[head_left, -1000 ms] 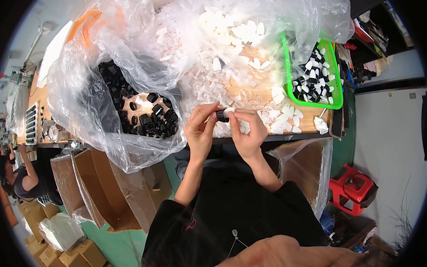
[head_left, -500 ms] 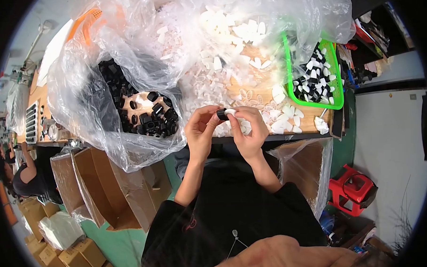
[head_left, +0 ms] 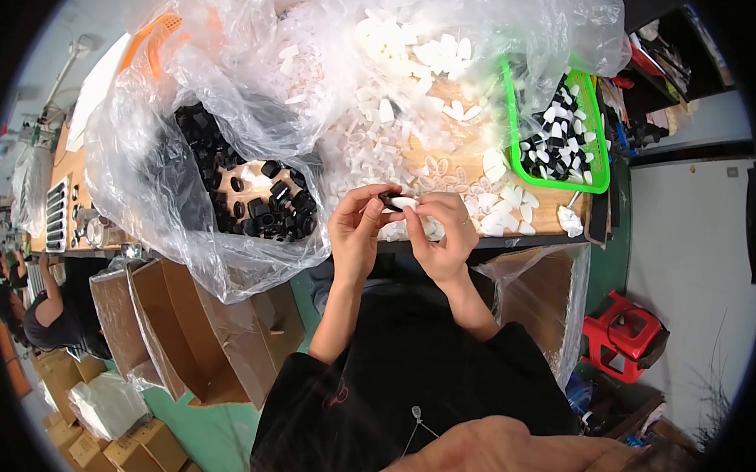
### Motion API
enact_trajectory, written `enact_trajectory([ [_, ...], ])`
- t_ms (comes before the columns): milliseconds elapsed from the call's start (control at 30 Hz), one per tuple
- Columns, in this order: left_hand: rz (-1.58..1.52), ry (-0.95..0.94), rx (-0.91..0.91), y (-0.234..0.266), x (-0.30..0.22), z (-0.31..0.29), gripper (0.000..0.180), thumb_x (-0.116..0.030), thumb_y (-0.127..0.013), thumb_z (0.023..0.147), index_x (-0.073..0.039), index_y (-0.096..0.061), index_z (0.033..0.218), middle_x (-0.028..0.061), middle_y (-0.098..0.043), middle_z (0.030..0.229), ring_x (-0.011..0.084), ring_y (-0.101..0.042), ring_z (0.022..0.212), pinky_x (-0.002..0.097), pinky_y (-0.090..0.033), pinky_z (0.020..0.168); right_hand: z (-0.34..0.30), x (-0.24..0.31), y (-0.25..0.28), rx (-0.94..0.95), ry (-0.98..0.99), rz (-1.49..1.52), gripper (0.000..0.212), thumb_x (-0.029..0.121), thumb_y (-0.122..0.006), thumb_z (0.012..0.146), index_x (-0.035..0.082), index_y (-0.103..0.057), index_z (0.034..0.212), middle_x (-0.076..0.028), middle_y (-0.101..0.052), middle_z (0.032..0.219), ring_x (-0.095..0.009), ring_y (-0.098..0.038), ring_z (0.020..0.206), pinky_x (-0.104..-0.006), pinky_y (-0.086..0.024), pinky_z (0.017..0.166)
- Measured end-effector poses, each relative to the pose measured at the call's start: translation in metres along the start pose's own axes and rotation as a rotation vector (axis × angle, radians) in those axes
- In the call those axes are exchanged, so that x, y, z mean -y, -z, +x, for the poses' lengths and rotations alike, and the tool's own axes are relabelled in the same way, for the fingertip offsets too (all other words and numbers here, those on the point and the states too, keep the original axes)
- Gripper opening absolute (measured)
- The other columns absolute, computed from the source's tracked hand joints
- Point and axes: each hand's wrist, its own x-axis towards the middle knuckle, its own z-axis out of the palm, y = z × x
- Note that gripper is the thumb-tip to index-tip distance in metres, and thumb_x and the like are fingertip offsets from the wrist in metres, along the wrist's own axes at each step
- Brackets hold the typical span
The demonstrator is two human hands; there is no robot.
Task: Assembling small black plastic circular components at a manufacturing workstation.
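Black cap (head_left: pixel 387 200) and white piece (head_left: pixel 404 203): pinched in fingertips of your left hand (head_left: pixel 354 237) and right hand (head_left: pixel 445 238), over the table's (head_left: pixel 547 217) near edge. Cap's turned since half a second ago, white shows longer; both hands remain occupied.

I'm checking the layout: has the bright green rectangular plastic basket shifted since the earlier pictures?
No. Judged by the front edge of the light-brown wooden tabletop, the bright green rectangular plastic basket has not visibly shifted.

Black piece (head_left: pixel 388 201) at a new tilt
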Motion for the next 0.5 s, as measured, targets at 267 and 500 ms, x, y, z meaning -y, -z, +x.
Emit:
enact_trajectory([
  [267, 0.040, -0.037, -0.007, -0.0051, -0.0033, -0.0007, 0.020, 0.000, -0.055, 0.098, 0.005, -0.064, 0.116, 0.0127, -0.060, 0.115, 0.0221, -0.064, 0.105, 0.0351, -0.061, 0.087, 0.0000, -0.0016, -0.0025, 0.032, 0.031, -0.035, 0.025, -0.004, -0.077, 0.076, 0.005, -0.062, 0.095, -0.010, -0.067, 0.087, -0.027, -0.066, 0.076, -0.0336, -0.051, 0.063],
  [500, 0.358, -0.114, -0.069, -0.0087, -0.0054, -0.0035, 0.023, 0.003, -0.058, 0.096, 0.004, -0.066, 0.117, 0.0100, -0.058, 0.111, 0.0172, -0.062, 0.101, 0.0340, -0.060, 0.088, -0.0035, -0.0039, -0.0033, 0.070, -0.057, -0.020, 0.024, -0.001, -0.077, 0.077, 0.004, -0.062, 0.095, -0.011, -0.067, 0.090, -0.028, -0.065, 0.077, -0.0335, -0.052, 0.066],
])
